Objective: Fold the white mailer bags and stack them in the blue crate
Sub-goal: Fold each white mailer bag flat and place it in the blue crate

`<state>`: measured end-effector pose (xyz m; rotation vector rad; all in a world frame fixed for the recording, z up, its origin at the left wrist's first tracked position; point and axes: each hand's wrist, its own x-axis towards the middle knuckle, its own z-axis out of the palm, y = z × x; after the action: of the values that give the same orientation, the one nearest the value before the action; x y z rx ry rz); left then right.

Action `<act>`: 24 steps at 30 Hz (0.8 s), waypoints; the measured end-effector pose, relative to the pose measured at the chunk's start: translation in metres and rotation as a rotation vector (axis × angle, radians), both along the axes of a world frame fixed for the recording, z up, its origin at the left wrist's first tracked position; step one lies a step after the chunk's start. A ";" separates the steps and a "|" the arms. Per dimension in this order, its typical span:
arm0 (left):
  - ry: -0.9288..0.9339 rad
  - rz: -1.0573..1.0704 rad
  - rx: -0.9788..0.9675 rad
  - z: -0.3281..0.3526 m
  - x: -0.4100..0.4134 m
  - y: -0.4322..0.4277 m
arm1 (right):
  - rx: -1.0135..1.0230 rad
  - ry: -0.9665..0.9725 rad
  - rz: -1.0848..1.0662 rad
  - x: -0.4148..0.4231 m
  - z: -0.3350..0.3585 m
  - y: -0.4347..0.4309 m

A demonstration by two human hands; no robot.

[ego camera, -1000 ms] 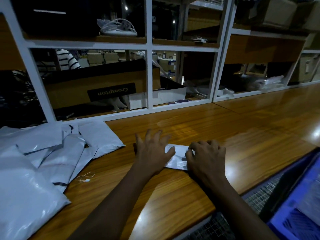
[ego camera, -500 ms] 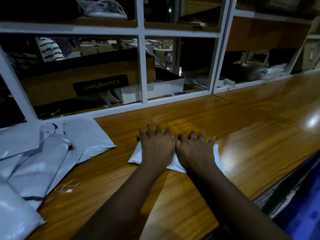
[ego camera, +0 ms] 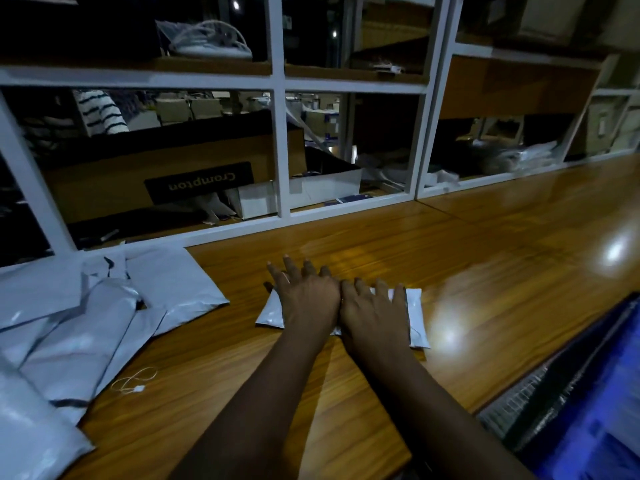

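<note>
Folded white plastic mailer bag (ego camera: 414,315) lies on the glossy wooden counter (ego camera: 485,258) under both your hands.
Your left hand (ego camera: 308,299) and right hand (ego camera: 375,315) still press it side by side, as half a second ago, fingers straight, the left's now fanned wider. Your palms hide the bag's middle. The blue plastic crate (ego camera: 592,424) at lower right is blurred and cut off.

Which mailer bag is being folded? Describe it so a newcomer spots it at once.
Start at the long wooden counter below the white shelving. At its middle, the left hand and right hand press flat on one folded mailer bag. Unlike the loose unfolded bags piled at the left, it is a compact packet lying alone.
</note>
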<state>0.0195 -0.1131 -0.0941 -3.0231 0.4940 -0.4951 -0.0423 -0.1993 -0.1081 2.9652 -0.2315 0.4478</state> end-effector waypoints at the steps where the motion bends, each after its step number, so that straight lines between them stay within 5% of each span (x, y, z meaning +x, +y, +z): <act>1: -0.003 -0.006 -0.008 0.000 0.000 0.001 | 0.005 -0.002 -0.021 -0.001 -0.001 0.000; 8: -0.011 -0.233 -0.078 -0.018 -0.001 0.036 | -0.053 -0.056 0.005 -0.005 0.001 0.001; 17: 0.251 -0.179 -0.126 -0.008 0.003 0.043 | 0.234 0.086 0.005 -0.021 0.000 -0.016; 24: 0.369 -0.076 -0.182 -0.006 0.003 0.061 | 0.276 0.113 0.001 -0.028 0.007 -0.021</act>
<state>0.0224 -0.0519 -0.1000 -3.2947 0.6114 0.0244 -0.0705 -0.2199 -0.1013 3.2464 -0.3021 0.2656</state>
